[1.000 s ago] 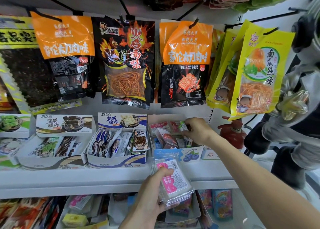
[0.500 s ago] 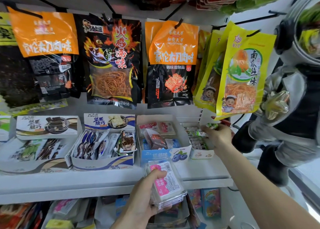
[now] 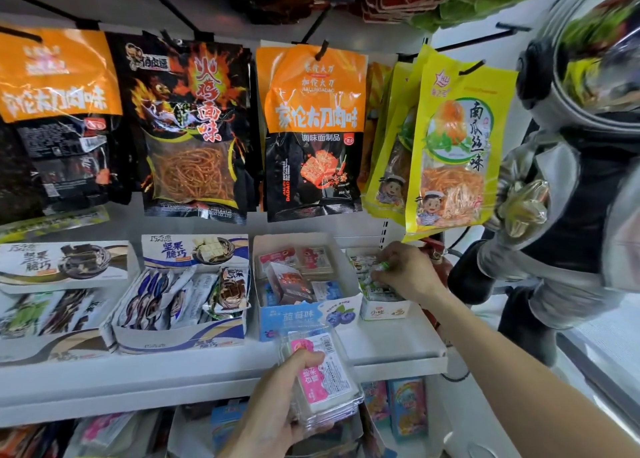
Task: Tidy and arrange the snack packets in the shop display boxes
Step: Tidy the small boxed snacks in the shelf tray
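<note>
Two hands, two jobs: my right hand (image 3: 403, 272) is over the small white cardboard display box (image 3: 384, 308) at the right end of the white shelf (image 3: 207, 371), fingers pinched on a small green-and-white wrapped snack packet (image 3: 380, 268) just above the packets inside. My left hand (image 3: 277, 405), lower and nearer me, grips a stack of clear pink-labelled packets (image 3: 320, 381), long axis pointing up toward the blue blueberry-print box (image 3: 304, 319) directly behind it, which I judge is their home
</note>
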{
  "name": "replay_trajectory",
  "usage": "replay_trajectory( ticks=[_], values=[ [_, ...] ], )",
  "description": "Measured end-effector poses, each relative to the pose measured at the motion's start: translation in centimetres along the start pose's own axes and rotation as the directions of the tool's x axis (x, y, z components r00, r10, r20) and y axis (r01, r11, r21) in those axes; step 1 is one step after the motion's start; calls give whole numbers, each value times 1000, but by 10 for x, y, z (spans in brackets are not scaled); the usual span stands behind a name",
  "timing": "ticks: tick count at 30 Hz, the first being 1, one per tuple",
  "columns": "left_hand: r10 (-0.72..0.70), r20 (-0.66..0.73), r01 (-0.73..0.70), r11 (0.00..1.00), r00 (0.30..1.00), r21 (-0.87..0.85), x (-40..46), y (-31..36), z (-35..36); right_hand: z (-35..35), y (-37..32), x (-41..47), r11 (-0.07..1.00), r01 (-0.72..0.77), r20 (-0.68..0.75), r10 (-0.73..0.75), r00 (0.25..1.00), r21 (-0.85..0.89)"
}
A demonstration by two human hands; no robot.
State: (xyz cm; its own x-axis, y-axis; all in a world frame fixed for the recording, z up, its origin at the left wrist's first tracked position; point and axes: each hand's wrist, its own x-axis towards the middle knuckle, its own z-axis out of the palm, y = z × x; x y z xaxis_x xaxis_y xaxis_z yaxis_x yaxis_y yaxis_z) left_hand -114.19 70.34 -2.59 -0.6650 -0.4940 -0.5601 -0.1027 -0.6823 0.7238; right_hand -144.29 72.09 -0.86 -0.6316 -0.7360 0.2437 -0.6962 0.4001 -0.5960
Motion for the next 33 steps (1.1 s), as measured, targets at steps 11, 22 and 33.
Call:
replay_trajectory(
  ticks=[11,22,33],
  values=[
    [33,122,-41,997,992,68,-1,-2,-4,-7,3,19,944,256,154,-226,962,-210],
    [0,-6,0,998,1000,56,2,1,8,-15,-8,5,845,285,284,-166,944,-453],
    [21,-3,-21,1000,1000,-2,2,0,7,-19,-10,11,900,356,384,-245,890,-250]
  ],
)
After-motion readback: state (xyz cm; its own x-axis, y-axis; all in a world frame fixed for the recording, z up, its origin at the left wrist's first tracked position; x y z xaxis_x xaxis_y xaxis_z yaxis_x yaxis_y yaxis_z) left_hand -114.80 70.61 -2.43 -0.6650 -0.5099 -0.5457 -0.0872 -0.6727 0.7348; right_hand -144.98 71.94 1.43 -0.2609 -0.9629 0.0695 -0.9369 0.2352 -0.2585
